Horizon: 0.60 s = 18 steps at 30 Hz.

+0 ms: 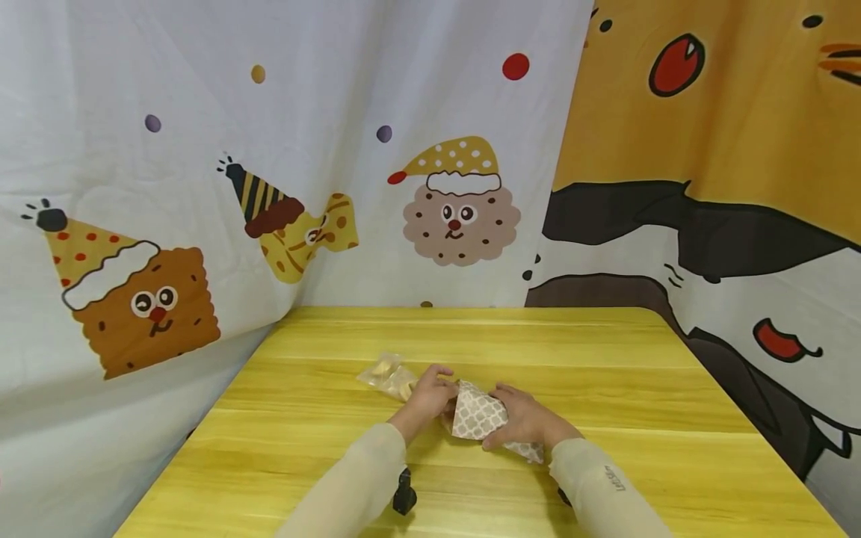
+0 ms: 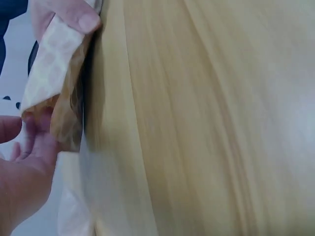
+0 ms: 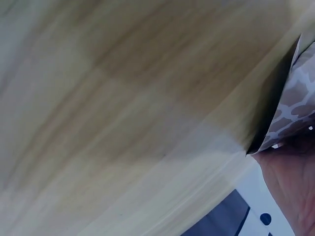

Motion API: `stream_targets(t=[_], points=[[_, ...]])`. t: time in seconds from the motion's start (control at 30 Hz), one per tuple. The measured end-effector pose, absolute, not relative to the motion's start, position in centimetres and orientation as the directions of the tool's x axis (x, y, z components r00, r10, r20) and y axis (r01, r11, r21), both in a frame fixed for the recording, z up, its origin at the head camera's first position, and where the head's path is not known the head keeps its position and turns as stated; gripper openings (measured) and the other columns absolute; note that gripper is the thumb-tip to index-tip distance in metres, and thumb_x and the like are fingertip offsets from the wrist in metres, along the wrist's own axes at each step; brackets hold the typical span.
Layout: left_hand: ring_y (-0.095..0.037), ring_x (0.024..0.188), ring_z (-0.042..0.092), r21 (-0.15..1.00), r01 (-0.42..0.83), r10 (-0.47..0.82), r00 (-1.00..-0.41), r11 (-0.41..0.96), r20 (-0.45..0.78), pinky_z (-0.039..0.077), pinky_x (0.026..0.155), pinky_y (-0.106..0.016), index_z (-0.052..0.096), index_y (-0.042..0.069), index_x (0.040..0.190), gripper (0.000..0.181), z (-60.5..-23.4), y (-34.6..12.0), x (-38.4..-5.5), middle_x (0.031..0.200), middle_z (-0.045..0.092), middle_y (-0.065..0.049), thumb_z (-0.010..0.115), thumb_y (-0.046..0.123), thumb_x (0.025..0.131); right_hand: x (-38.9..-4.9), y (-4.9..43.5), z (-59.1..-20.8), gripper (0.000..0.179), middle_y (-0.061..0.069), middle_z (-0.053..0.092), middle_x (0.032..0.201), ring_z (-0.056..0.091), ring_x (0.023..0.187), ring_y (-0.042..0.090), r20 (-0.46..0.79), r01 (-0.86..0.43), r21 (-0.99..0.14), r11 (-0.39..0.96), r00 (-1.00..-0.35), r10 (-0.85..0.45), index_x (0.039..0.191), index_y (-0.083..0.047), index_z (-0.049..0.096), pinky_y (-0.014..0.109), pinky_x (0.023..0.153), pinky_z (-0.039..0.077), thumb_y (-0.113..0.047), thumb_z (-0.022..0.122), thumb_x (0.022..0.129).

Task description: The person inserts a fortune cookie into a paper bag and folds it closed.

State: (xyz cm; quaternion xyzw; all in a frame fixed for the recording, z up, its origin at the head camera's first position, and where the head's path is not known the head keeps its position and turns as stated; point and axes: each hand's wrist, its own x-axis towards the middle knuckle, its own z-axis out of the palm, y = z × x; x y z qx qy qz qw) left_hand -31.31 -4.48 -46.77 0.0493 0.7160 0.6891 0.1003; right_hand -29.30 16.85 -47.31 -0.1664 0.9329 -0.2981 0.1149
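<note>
A paper bag point(image 1: 479, 412) with a grey-and-white lattice pattern lies over the middle of the table, its mouth toward the left. My right hand point(image 1: 530, 418) grips it around the middle, the thumb on the near side and fingers on the far side. At the mouth is my left hand point(image 1: 430, 397); in the left wrist view its fingers point(image 2: 42, 132) reach into the opening, while the thumb stands apart outside. The bag's inside point(image 2: 74, 93) shows plain brown there. Just beyond the left hand lies a clear plastic packet point(image 1: 389, 376) with pale yellowish pieces inside, partly covered by that hand.
The yellow wood-grain table point(image 1: 303, 448) carries everything. Behind it hangs a white curtain point(image 1: 323, 90) with cartoon prints, and an orange one point(image 1: 625, 134) at the right. A small black strap end point(image 1: 404, 493) shows beside the left sleeve.
</note>
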Motion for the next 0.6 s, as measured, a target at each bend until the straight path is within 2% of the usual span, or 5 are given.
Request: stream_targets(t=[0.13, 0.23, 0.6], points=[[-0.031, 0.096, 0.066, 0.993, -0.092, 0.289, -0.951, 0.077, -0.111, 0.054, 0.087, -0.045, 0.032, -0.008, 0.145, 0.056, -46.9, -5.5, -31.0, 0.112, 0.063, -0.023, 0.050, -0.012, 0.091, -29.4, 17.0, -47.3, 0.102, 0.023, 0.029, 0.156, 0.028, 0.140, 0.047, -0.120, -0.241, -0.596, 0.766, -0.917, -0.382, 0.147, -0.001, 0.044, 0.062, 0.108, 0.030, -0.045, 0.090, 0.067], [-0.032, 0.103, 0.065, 0.988, -0.105, 0.327, -0.935, 0.114, -0.137, 0.052, 0.092, -0.045, 0.030, -0.009, 0.148, 0.063, -47.0, -6.0, -31.0, 0.115, 0.064, -0.024, 0.047, -0.018, 0.087, -29.5, 17.0, -47.4, 0.103, 0.023, 0.030, 0.156, 0.029, 0.140, 0.047, -0.114, -0.247, -0.590, 0.769, -0.917, -0.382, 0.147, -0.001, 0.044, 0.062, 0.108, 0.031, -0.046, 0.090, 0.066], [-0.045, 0.110, 0.059, 0.993, -0.045, 0.361, -0.929, 0.108, -0.082, 0.050, 0.095, -0.052, 0.038, -0.012, 0.143, 0.052, -46.6, -8.1, -30.6, 0.125, 0.054, -0.033, 0.051, -0.012, 0.092, -29.5, 17.0, -48.0, 0.102, 0.021, 0.029, 0.157, 0.028, 0.140, 0.046, -0.104, -0.241, -0.600, 0.763, -0.922, -0.372, 0.146, -0.004, 0.045, 0.063, 0.107, 0.031, -0.045, 0.091, 0.065]])
